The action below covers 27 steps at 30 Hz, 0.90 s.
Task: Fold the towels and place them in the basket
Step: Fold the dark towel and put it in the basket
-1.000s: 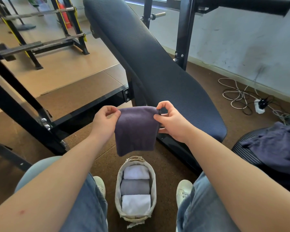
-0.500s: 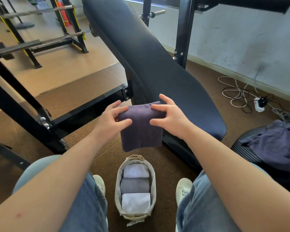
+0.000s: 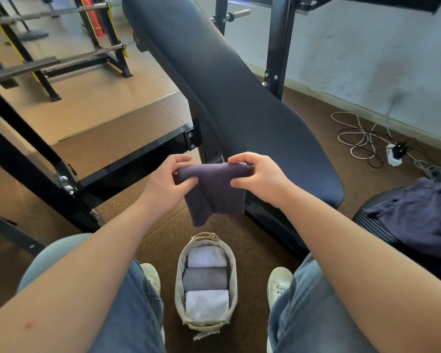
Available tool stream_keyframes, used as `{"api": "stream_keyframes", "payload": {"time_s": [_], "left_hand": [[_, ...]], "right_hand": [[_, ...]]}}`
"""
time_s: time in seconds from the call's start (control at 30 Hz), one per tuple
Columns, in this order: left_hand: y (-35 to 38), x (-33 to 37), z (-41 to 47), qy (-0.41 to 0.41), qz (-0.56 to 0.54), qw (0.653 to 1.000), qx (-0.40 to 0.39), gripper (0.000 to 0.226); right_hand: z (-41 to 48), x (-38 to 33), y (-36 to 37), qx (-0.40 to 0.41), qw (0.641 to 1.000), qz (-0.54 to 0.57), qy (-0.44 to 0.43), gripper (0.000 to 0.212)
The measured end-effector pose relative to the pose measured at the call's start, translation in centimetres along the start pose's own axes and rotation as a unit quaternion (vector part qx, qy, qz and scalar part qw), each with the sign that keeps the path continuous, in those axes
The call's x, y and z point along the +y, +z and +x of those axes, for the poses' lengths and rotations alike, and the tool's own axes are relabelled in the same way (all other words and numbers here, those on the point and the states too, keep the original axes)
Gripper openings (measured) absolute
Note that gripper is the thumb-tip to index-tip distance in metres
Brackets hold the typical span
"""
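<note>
The left hand point(image 3: 167, 186) and right hand point(image 3: 256, 178) each pinch one top corner of the dark towel point(image 3: 214, 192), which hangs in the air above the basket point(image 3: 180, 273). The cloth appears light, soft and limp. Take hold at the folded top edge; the loose lower edge droops and may unfold.

Basket point(image 3: 180, 276) on the floor between left shoe point(image 3: 152, 276) and right shoe point(image 3: 278, 281), three folded towels point(image 3: 206, 277) in a row inside. Held towel point(image 3: 214, 192) hangs between left hand point(image 3: 163, 186) and right hand point(image 3: 260, 178), beyond the basket. Bench point(image 3: 239, 98) behind. Loose cloth point(image 3: 423, 212) far right; power strip point(image 3: 393, 155) by the wall.
</note>
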<state>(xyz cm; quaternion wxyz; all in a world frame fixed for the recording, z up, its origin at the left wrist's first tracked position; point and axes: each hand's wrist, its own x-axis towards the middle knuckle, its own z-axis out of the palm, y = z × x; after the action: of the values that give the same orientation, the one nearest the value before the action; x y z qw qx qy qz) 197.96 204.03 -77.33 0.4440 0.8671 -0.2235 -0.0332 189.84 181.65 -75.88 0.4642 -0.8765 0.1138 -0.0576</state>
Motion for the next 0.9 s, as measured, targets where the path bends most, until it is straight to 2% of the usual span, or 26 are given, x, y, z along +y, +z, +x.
{"api": "stream_keyframes", "payload": {"time_s": [0.07,0.17,0.33,0.47,0.6,0.77,0.83,0.9], "left_hand": [[0.1,0.0,0.0,-0.002,0.007,1.000,0.002,0.051],[0.3,-0.2,0.0,-0.007,-0.001,1.000,-0.001,0.051],[0.4,-0.2,0.1,-0.015,0.001,1.000,-0.008,0.046],[0.6,-0.1,0.2,-0.038,-0.017,0.999,-0.025,0.045],[0.8,0.3,-0.1,-0.066,-0.072,0.995,-0.035,0.044],[0.3,0.6,0.3,-0.124,-0.209,0.968,-0.059,0.032],[0.2,0.6,0.2,-0.117,-0.186,0.973,-0.066,0.026],[0.2,0.6,0.1,-0.111,-0.169,0.977,-0.060,0.015]], "right_hand": [[0.0,0.0,0.2,-0.007,1.000,-0.031,0.001,0.056],[0.1,0.1,0.3,0.002,0.999,-0.041,0.006,0.052],[0.1,-0.1,0.0,0.029,0.999,0.007,0.037,0.035],[0.2,0.0,0.4,0.010,0.995,0.065,0.077,0.032],[0.2,0.2,0.9,0.001,0.990,0.100,0.104,0.032],[0.6,0.4,0.7,0.055,0.970,0.154,0.180,0.031],[0.7,0.4,0.2,0.040,0.953,0.221,0.203,0.031],[0.5,0.4,-0.3,0.002,0.956,0.230,0.183,0.031]]}}
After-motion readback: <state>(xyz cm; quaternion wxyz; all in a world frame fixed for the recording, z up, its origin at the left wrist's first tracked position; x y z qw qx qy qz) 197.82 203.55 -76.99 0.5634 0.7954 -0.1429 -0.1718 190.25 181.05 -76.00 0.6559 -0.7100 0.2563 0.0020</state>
